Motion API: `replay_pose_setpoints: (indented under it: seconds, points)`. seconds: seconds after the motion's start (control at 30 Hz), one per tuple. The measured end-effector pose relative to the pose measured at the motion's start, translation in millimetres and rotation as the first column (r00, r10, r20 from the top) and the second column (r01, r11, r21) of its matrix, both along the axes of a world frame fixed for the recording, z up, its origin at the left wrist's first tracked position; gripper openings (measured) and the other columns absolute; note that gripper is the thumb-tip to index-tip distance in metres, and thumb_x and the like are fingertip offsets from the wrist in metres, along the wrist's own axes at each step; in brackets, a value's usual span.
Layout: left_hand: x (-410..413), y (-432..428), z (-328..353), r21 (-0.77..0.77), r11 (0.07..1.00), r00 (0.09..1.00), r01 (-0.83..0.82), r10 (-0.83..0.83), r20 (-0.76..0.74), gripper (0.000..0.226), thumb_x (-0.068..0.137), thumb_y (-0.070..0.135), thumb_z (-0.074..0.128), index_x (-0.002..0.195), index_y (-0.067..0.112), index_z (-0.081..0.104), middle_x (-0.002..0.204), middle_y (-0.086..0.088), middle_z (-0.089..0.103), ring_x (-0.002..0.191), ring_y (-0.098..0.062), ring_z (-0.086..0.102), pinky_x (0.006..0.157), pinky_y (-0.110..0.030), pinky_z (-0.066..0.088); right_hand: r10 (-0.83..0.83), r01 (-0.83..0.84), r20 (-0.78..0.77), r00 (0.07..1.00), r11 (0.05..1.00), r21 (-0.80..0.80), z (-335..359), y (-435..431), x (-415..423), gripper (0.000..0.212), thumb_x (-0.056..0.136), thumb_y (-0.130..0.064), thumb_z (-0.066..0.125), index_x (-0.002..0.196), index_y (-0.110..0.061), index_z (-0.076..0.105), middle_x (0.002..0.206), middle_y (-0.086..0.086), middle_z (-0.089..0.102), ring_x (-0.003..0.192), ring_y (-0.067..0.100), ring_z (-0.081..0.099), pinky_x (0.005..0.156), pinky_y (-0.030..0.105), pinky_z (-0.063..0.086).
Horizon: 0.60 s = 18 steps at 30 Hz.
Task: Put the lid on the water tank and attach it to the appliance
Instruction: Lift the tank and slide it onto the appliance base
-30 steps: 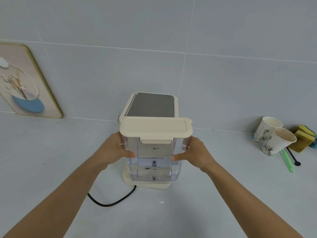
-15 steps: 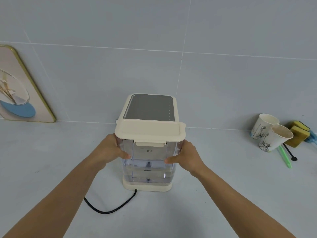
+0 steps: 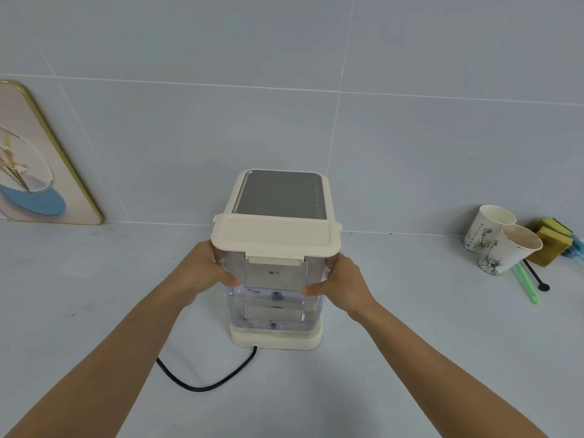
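A clear plastic water tank (image 3: 274, 298) with a cream lid (image 3: 276, 237) on top stands on the cream base (image 3: 276, 339) of the appliance (image 3: 279, 192), pressed against the appliance's near side. The appliance has a dark grey top panel. My left hand (image 3: 202, 270) grips the tank's left side and my right hand (image 3: 339, 287) grips its right side, thumbs on the front face. The lid's front latch tab hangs down over the tank's front.
A black power cord (image 3: 202, 382) curls from the base toward me on the grey counter. Two paper cups (image 3: 502, 248), yellow sponges (image 3: 551, 245), a green straw (image 3: 526, 286) and a black stirrer lie at the right. A framed picture (image 3: 34, 162) leans on the tiled wall at the left.
The tank with its lid has come down and back until it sits on the base against the appliance. Both hands stayed on its sides.
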State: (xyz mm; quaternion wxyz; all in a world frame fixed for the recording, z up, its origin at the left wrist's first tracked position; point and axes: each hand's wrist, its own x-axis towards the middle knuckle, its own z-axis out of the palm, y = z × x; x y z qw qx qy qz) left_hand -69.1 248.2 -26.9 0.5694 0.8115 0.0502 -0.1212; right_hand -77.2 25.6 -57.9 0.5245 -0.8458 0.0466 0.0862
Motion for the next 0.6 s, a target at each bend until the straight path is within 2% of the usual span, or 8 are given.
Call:
replay_pose_setpoints:
  seconds: [0.1, 0.2, 0.27, 0.37, 0.43, 0.5, 0.6]
  points:
    - [1.9, 0.4, 0.1, 0.015, 1.000, 1.000, -0.002, 0.002, 0.007, 0.051, 0.061, -0.023, 0.066, 0.099, 0.008, 0.055, 0.073, 0.006, 0.052, 0.083, -0.016, 0.045, 0.069, -0.025, 0.040, -0.012, 0.012, -0.005, 1.000, 1.000, 0.000, -0.1, 1.1, 0.3, 0.063, 0.057, -0.007, 0.081, 0.112, -0.004, 0.052, 0.105, 0.003, 0.059, 0.092, 0.020, 0.052, 0.061, 0.020, 0.038]
    - [3.4, 1.2, 0.2, 0.032, 0.999, 1.000, 0.011, -0.011, 0.005, 0.048, 0.061, -0.023, 0.067, 0.097, 0.007, 0.055, 0.071, 0.005, 0.051, 0.072, -0.013, 0.046, 0.062, -0.022, 0.039, -0.025, 0.025, -0.014, 1.000, 1.000, 0.003, -0.1, 1.7, 1.6, 0.063, 0.056, -0.006, 0.081, 0.112, -0.004, 0.052, 0.107, 0.004, 0.060, 0.094, 0.022, 0.053, 0.064, 0.023, 0.040]
    - [4.6, 2.1, -0.7, 0.031, 0.999, 1.000, 0.011, -0.011, 0.005, 0.048, 0.061, -0.023, 0.067, 0.096, 0.007, 0.054, 0.070, 0.004, 0.050, 0.068, -0.011, 0.045, 0.062, -0.022, 0.039, -0.025, 0.026, -0.019, 0.999, 1.000, 0.007, 1.0, 1.9, 1.8, 0.063, 0.057, -0.005, 0.081, 0.112, -0.003, 0.052, 0.101, 0.002, 0.057, 0.090, 0.021, 0.050, 0.061, 0.021, 0.039]
    - [6.2, 3.7, -3.6, 0.028, 0.999, 1.000, 0.016, -0.016, -0.002, 0.051, 0.060, -0.022, 0.068, 0.101, 0.006, 0.056, 0.072, 0.004, 0.050, 0.073, -0.014, 0.045, 0.077, -0.029, 0.038, -0.021, 0.021, -0.027, 0.999, 1.000, 0.007, 1.1, 1.8, 2.5, 0.062, 0.056, -0.005, 0.081, 0.111, -0.004, 0.052, 0.098, 0.000, 0.055, 0.089, 0.020, 0.049, 0.058, 0.018, 0.038]
    - [7.6, 5.0, -5.1, 0.025, 0.999, 1.000, 0.023, -0.023, -0.008, 0.052, 0.059, -0.021, 0.069, 0.104, 0.003, 0.057, 0.075, 0.001, 0.053, 0.071, -0.011, 0.046, 0.075, -0.029, 0.039, -0.024, 0.023, -0.025, 0.999, 1.000, -0.009, 0.0, 1.6, 3.5, 0.063, 0.055, -0.006, 0.082, 0.111, -0.004, 0.053, 0.102, 0.002, 0.058, 0.092, 0.022, 0.052, 0.063, 0.023, 0.040]
    - [8.9, 6.1, -6.3, 0.022, 0.999, 1.000, 0.025, -0.025, -0.009, 0.056, 0.058, -0.020, 0.070, 0.110, -0.002, 0.057, 0.086, -0.006, 0.055, 0.074, -0.015, 0.046, 0.072, -0.028, 0.040, -0.029, 0.029, -0.027, 0.999, 0.999, -0.016, -0.6, 1.0, 4.4, 0.064, 0.055, -0.006, 0.082, 0.112, -0.005, 0.053, 0.105, 0.004, 0.060, 0.095, 0.023, 0.054, 0.072, 0.026, 0.040]
    - [8.7, 5.8, -8.7, 0.007, 1.000, 0.999, 0.030, -0.030, -0.017, 0.062, 0.059, -0.021, 0.069, 0.116, -0.001, 0.056, 0.093, -0.004, 0.058, 0.082, -0.015, 0.045, 0.077, -0.029, 0.039, -0.029, 0.029, -0.028, 0.999, 0.999, -0.014, -1.0, 0.0, 5.1, 0.063, 0.054, -0.005, 0.082, 0.111, -0.004, 0.053, 0.108, 0.006, 0.061, 0.098, 0.024, 0.055, 0.075, 0.028, 0.040]
